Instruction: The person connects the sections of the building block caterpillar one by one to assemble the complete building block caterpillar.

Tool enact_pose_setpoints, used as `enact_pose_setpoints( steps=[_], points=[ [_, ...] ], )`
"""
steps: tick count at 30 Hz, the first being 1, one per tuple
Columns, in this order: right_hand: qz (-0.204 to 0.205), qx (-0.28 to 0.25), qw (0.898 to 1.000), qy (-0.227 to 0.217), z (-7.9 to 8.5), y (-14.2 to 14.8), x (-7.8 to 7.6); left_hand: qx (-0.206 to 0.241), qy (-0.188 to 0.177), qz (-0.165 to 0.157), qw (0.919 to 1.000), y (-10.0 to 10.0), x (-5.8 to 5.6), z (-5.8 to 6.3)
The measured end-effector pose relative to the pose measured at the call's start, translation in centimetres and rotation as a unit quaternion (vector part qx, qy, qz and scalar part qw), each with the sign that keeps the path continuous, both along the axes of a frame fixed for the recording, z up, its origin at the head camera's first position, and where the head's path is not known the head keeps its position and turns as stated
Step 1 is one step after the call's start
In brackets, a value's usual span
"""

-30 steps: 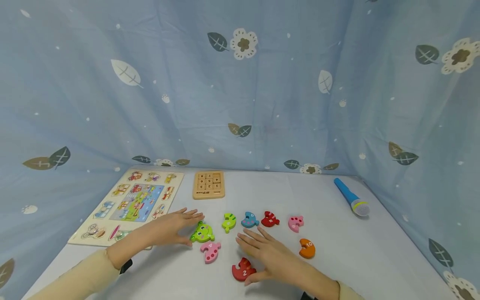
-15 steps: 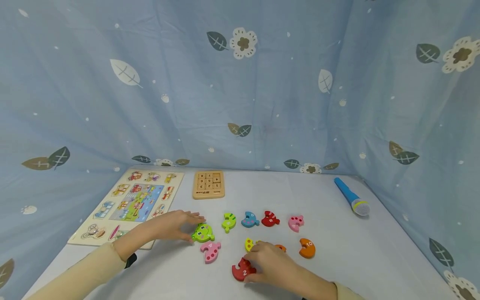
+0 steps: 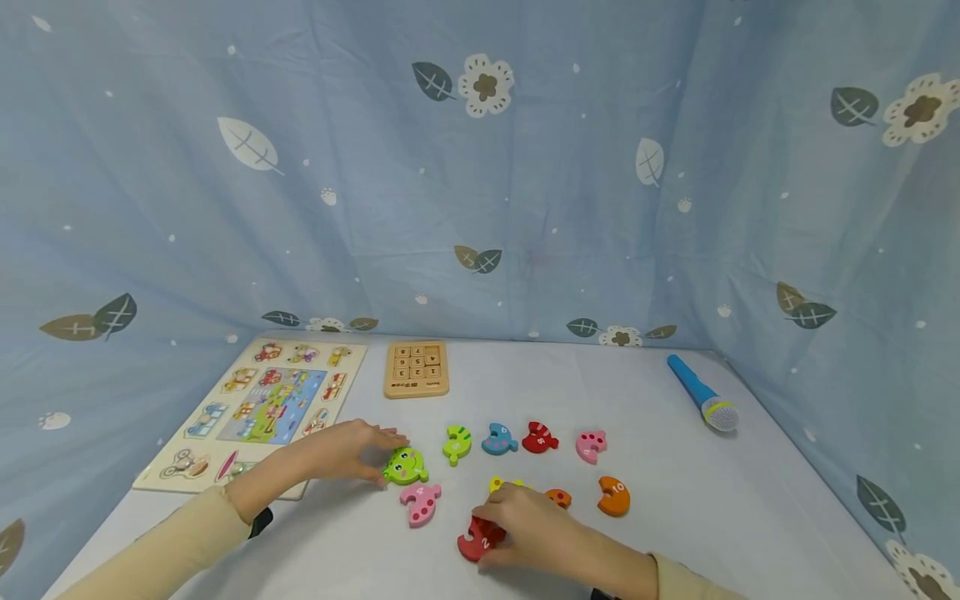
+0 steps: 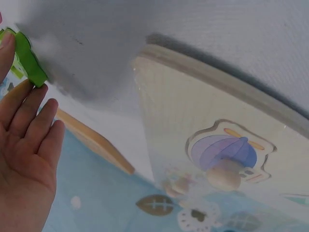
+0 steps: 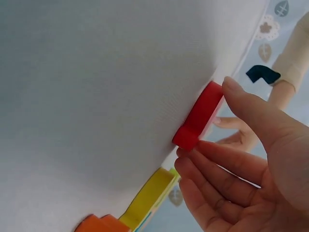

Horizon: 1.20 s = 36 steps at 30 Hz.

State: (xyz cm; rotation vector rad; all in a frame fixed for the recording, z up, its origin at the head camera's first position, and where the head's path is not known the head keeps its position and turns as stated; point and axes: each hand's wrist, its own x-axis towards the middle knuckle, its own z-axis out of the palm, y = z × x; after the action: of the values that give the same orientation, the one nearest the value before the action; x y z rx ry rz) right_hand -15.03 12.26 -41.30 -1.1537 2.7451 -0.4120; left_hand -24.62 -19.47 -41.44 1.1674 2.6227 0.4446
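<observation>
In the head view, my left hand [image 3: 347, 451] holds a green frog-face puzzle piece [image 3: 406, 467] by its left side, between thumb and fingers. The left wrist view shows the fingertips against the edge of this green piece [image 4: 30, 60]. A red puzzle piece [image 3: 476, 543] marked 2 lies on the table, its right side pinched by my right hand [image 3: 534, 527]. In the right wrist view, thumb and fingertips meet the rim of the red piece [image 5: 202, 112]. Just below the frog face is a pink spotted piece [image 3: 420, 504] marked 4.
A yellow piece [image 3: 497, 484] and an orange spotted piece [image 3: 558, 497] are partly hidden behind my right hand. Several more number pieces lie beyond. A picture puzzle board [image 3: 300, 354], a wooden number tray [image 3: 417, 392] and a blue toy microphone [image 3: 693, 383] stand farther out.
My right hand has drawn its spread fingers in, taken hold of the red piece and shifted it slightly left. My left hand has closed in on the frog-face piece.
</observation>
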Motion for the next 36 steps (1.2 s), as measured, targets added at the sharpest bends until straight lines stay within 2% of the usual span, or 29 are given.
enact_pose_setpoints(
  steps=[9, 16, 19, 28, 36],
  points=[
    [0.004, 0.016, 1.000, 0.020, -0.2, -0.5, -0.2, 0.004, -0.001, 0.006, 1.0000, -0.2, 0.0, 0.0],
    [-0.001, 0.004, 1.000, -0.024, 0.3, -0.3, -0.6, 0.007, 0.001, 0.006, 1.0000, -0.2, 0.2, 0.1],
    [-0.004, -0.008, 1.000, -0.020, 0.5, -0.1, -0.9, 0.008, -0.001, 0.017, 0.9998, -0.2, 0.3, 0.2],
    [-0.013, -0.047, 0.999, -0.001, 0.7, -0.4, -2.7, 0.012, -0.003, 0.034, 0.9993, -0.5, -0.1, 0.0],
    [-0.022, -0.049, 0.999, 0.004, 1.4, -2.1, -4.2, 0.023, -0.015, 0.040, 0.9988, -0.8, -0.4, -0.3]
  ],
)
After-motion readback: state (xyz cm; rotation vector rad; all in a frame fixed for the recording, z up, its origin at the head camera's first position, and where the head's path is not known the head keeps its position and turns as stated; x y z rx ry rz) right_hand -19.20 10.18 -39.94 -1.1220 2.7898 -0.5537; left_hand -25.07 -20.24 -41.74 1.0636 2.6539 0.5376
